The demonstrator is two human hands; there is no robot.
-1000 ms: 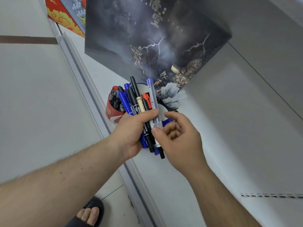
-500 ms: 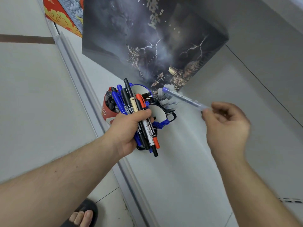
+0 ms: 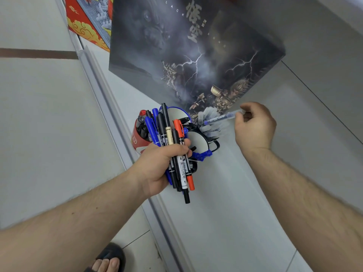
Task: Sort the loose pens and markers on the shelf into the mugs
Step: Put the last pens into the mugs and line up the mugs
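Left hand (image 3: 163, 165) grips markers (image 3: 176, 154); right hand (image 3: 254, 127) pinches pen (image 3: 222, 118).

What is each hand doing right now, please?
Left hand: grips a bundle of black, blue and red markers.
Right hand: pinches a clear blue-inked pen.

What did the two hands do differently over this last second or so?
The right hand pulled a clear blue-capped pen out of the bundle and carried it rightward; it now pinches it by one end, its blue tip pointing at the bunch of clear pens beside the mugs. The left hand kept gripping the other pens and markers; the red mug stayed put.
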